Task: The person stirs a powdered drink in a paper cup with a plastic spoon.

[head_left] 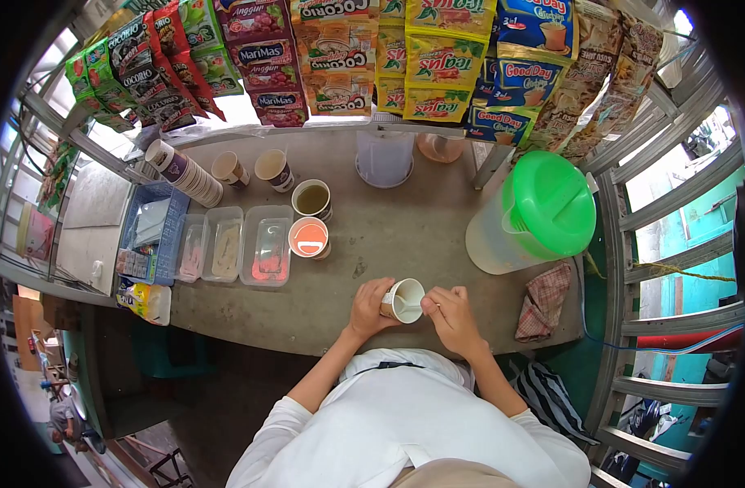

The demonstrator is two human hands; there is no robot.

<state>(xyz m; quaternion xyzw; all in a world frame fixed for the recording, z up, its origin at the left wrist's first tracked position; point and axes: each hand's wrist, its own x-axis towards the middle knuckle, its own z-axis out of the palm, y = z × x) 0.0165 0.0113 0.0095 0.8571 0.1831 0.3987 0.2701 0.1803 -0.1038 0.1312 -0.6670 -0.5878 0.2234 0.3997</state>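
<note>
My left hand (372, 307) is wrapped around the side of a paper cup (407, 289) near the front edge of the table. The cup leans a little, its mouth facing me. At its right rim, my right hand (449, 315) is closed in a pinch. A pale, spoon-like utensil (402, 302) shows inside the cup and leads toward those fingers; its handle is mostly hidden. Up and to the left stand a cup of orange-pink drink (310, 237) and a cup of dark greenish-brown liquid (312, 199).
Two more paper cups, a tilted cup stack (184, 173), clear plastic tubs (267, 244) and a blue basket (157, 207) occupy the left. A green-lidded pitcher (503, 236) and checkered cloth (543, 301) lie right. Drink sachets (446, 57) hang overhead; a translucent container (385, 159) stands behind.
</note>
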